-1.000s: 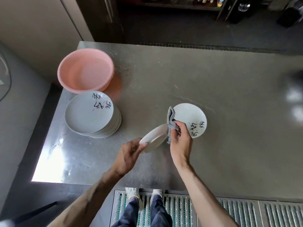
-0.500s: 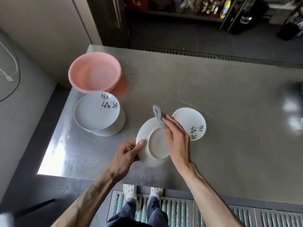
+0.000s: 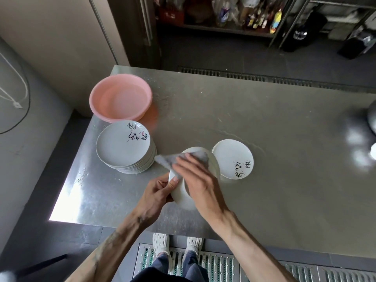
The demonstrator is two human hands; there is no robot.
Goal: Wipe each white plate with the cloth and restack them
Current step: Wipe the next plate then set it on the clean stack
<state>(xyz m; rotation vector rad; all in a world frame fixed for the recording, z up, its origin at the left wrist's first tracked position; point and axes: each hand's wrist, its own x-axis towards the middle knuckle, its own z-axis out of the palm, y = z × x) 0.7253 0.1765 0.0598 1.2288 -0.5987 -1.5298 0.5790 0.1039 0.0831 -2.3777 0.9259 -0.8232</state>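
Observation:
My left hand [image 3: 157, 189] grips the near-left rim of a white plate [image 3: 183, 197], held tilted above the steel table with its underside up. My right hand [image 3: 198, 180] lies flat on that plate, fingers straight, pressing a grey cloth [image 3: 168, 161] against it; the cloth's corner sticks out to the left. A stack of several white plates [image 3: 124, 147] with black brush marks sits at the left of the table. One white plate [image 3: 233, 158] with the same marks lies flat just right of the held plate.
A pink plastic basin [image 3: 121, 97] stands at the table's [image 3: 264, 127] far left corner, behind the stack. A shiny metal object [image 3: 372, 117] shows at the right edge. Shelves with bottles stand beyond the table. My feet are on a floor grate below.
My right hand has swept the cloth across the held plate toward the left, and its fingers now lie spread over the plate. The view has shifted so the table sits lower in frame.

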